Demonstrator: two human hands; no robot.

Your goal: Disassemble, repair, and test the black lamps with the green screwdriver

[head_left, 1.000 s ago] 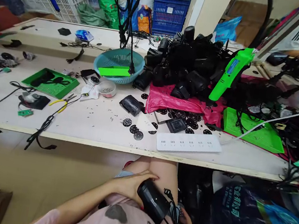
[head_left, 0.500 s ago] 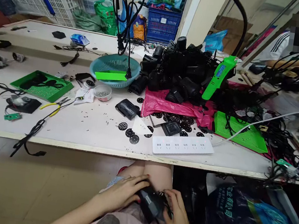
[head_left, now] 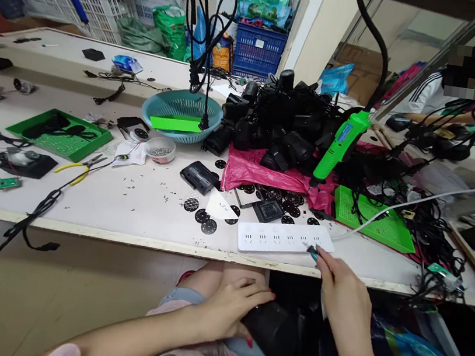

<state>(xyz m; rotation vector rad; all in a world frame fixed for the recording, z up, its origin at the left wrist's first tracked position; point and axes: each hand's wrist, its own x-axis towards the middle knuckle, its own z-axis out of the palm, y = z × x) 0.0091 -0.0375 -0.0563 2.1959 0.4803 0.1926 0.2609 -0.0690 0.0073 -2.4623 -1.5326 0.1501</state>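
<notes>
Over the lap, my left hand (head_left: 241, 305) is closed round a dark device with a bulky black casing (head_left: 271, 330); its exact kind does not show. My right hand (head_left: 347, 293) pinches a small black power plug (head_left: 312, 251) with its prongs toward the white power strip (head_left: 284, 239). The plug is over the strip's right part; whether the prongs touch a socket I cannot tell. The power strip lies along the front edge of the table. Most of the plug's cord is hidden.
Behind the strip lie black discs (head_left: 208, 226) and a pink bag (head_left: 259, 175) under a heap of black devices (head_left: 281, 119). A green electric screwdriver (head_left: 341, 145) hangs above. Pliers (head_left: 79, 169), a green tray (head_left: 60, 135) and a teal basket (head_left: 184, 103) are left. Another person (head_left: 435, 94) sits far right.
My right hand has left the device on the lap and come up to the power strip with a plug. My left hand has shifted right with the device.
</notes>
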